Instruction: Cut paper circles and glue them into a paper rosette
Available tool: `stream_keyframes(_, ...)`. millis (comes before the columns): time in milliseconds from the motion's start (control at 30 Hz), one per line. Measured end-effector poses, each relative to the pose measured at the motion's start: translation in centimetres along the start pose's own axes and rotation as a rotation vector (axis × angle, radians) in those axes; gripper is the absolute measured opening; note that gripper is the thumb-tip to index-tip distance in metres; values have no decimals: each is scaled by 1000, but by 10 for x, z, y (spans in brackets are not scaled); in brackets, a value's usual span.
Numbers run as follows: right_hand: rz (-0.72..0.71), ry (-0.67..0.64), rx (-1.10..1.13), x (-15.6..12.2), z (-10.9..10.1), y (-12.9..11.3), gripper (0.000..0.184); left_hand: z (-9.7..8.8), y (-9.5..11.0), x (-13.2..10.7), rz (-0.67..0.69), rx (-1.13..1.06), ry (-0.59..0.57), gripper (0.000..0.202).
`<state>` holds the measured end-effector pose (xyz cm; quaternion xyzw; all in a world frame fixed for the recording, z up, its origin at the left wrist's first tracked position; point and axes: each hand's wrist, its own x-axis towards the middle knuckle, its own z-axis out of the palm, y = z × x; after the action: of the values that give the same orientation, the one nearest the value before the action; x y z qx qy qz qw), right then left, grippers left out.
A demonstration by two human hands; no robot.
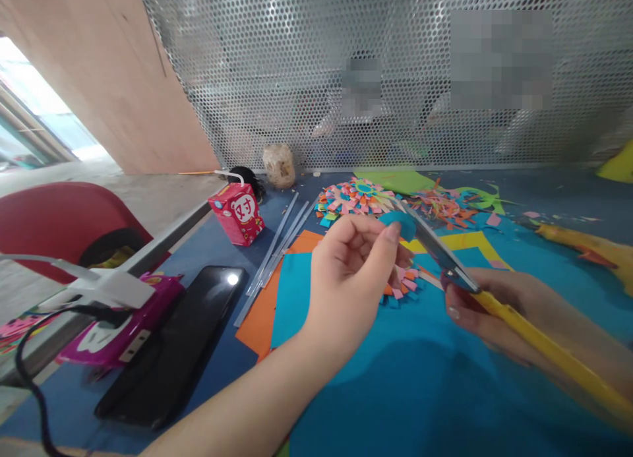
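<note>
Two bare hands sit close together over the table (208, 246), and I see the left hand (351, 272) pinched shut, thumb against fingertips, on a small teal paper piece (403, 225) held above a large teal sheet (420, 378). The right hand (494, 318) is clamped around yellow-handled scissors (435, 246). Their long axis slants from lower right to upper left, and the grey blades reach the paper piece from its right side.

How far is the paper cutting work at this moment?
Done: one layered paper flower lies at the back. In hand: the left hand pinches a teal piece, the right hand holds yellow scissors against it. Left, probably: the smaller flower beneath the hands looks unfinished.
</note>
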<state>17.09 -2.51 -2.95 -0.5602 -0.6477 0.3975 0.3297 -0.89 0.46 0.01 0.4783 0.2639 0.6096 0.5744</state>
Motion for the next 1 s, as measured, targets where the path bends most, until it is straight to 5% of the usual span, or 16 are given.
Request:
stream_keyframes(400,-119,-76,-191,10,-12,17,21,-3,-2,4,81,4,40,12)
stream_keyframes(800,-135,-124,-139,13,-6,9,24,-3,-2,3,85,74,39,17)
stream_keyframes(1000,-120,62,-154,6,2,4,31,-3,-5,2,80,90,18,15)
